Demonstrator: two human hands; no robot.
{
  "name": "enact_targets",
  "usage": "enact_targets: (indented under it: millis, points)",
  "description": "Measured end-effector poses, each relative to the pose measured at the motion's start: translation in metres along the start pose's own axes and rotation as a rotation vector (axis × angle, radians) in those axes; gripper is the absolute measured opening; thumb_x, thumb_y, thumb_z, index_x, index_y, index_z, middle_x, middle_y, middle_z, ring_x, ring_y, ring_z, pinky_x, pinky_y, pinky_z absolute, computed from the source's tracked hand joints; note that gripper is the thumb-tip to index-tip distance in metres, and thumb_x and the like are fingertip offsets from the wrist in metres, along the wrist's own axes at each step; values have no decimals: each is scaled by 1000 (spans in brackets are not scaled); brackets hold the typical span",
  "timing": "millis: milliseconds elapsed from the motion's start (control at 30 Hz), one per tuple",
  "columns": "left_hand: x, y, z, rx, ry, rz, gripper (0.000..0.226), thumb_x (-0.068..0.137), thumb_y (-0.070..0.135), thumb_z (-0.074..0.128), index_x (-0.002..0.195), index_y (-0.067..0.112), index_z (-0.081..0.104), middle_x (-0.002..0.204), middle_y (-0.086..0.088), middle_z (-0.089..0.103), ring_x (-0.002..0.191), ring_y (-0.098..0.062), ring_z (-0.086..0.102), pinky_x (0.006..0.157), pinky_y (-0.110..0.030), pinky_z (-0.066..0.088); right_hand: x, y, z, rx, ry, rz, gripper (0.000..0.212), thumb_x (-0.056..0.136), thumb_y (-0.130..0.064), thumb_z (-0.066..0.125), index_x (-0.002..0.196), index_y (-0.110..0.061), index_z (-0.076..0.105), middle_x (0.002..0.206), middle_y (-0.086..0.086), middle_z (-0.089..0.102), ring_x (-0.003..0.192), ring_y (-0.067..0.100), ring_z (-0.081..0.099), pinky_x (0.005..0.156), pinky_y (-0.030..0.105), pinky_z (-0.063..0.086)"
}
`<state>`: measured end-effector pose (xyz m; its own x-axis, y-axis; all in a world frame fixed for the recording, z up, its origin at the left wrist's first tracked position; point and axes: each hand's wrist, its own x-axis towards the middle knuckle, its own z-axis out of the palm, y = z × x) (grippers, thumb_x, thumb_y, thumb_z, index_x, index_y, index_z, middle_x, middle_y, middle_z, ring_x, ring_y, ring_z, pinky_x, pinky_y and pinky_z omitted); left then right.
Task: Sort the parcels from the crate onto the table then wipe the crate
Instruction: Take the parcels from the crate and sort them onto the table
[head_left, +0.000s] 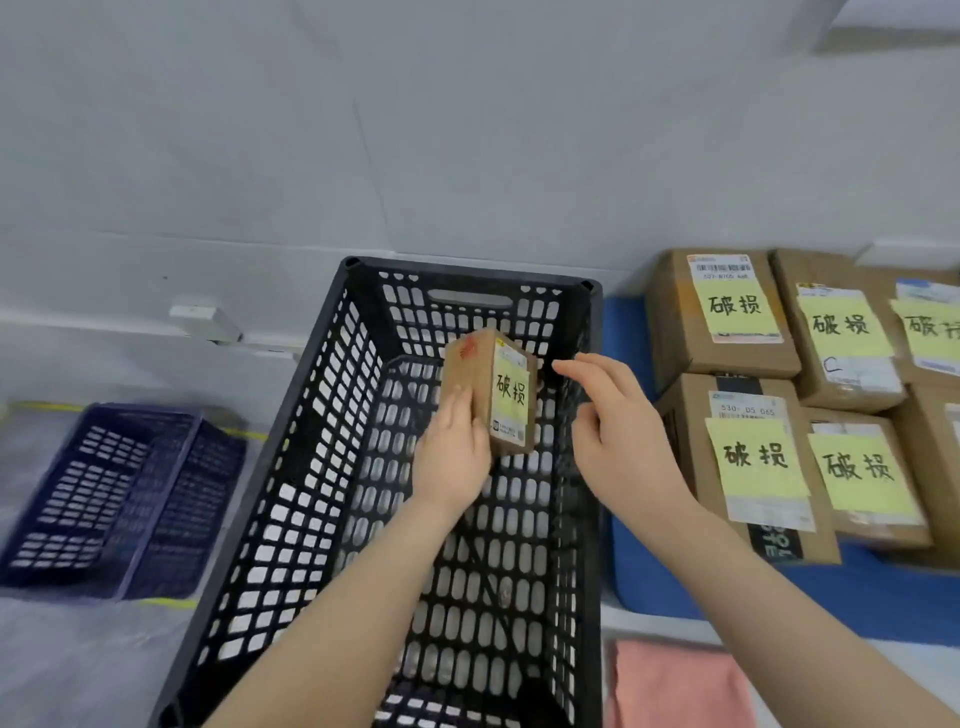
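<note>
Far left of frame: dark blue perforated plastic basket (119, 499), sitting on pale sheeting, well apart from the work.

Centre: tall black perforated plastic crate (332, 415), open top. Inside its upper half, the left hand (452, 452) grips a small brown cardboard parcel (488, 389) from the lower left, fingers laid up its side face. The thumb is hidden behind the box. The parcel is held clear of the crate floor, tilted, with a yellow handwritten note on its front.

Just right of it: right hand (618, 431) with fingers loosely spread, holding nothing, forefinger reaching toward the parcel's upper edge but apart from it.

Right of frame: brown cardboard parcels (727, 312) with matching yellow notes, packed together on a blue mat (628, 332). Lower right: folded pink cloth (675, 686).

Step in hand, as I judge it: lifting what looks like the last parcel out. Next move calls for clearing the crate's right wall and setting it down beside the matching group, then taking up the cloth.

Hard to make out: a small pale spot low on the crate floor and a dark shape at the bottom edge. The rightmost parcels and the cloth are cut off by the frame. Printed labels are too small to read.
</note>
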<state>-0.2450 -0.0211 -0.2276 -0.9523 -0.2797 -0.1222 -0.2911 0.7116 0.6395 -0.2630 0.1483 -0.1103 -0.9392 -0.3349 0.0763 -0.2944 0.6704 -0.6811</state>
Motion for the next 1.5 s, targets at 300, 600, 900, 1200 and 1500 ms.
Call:
enact_targets:
  millis: [300, 600, 900, 1200, 1500]
  points:
    - [9, -37, -29, -410, -19, -206, 40, 102, 22, 34, 141, 28, 39, 132, 5, 49, 113, -3, 46, 103, -31, 41, 38, -16, 69, 63, -381, 324, 51, 92, -3, 47, 141, -12, 37, 141, 9, 34, 119, 17, 42, 96, 20, 36]
    - [28, -51, -26, -126, -27, -8, 58, 98, 12, 37, 151, 26, 20, 160, 12, 6, 146, -13, 8, 115, -28, 14, 61, 10, 118, -65, -359, 276, 53, 87, -2, 55, 136, -18, 42, 127, 5, 41, 107, 23, 51, 92, 33, 48]
    - [24, -52, -21, -136, -158, -47, 59, 99, 13, 37, 153, 25, 16, 160, 17, -5, 121, 3, 34, 95, -19, 40, 67, 30, 148, -95, -467, 152, 68, 91, -4, 49, 151, -20, 20, 159, -8, -15, 135, 23, 35, 101, 33, 45]
    - [10, -45, -31, -19, -68, -34, 54, 98, 21, 34, 151, 27, 23, 159, 16, 9, 126, -22, 40, 100, -40, 42, 58, 22, 141, -32, -376, 85, 59, 90, -20, 53, 145, -12, 35, 152, -1, 17, 124, 26, 45, 104, 40, 42]
    - [-16, 9, -84, -85, 175, 191, 61, 88, 25, 34, 148, 28, 30, 158, 18, 12, 130, -8, 29, 104, -21, 27, 37, -20, 74, 66, -107, -117, 56, 89, -21, 52, 142, -17, 39, 150, -10, 17, 128, 15, 35, 101, 36, 46]
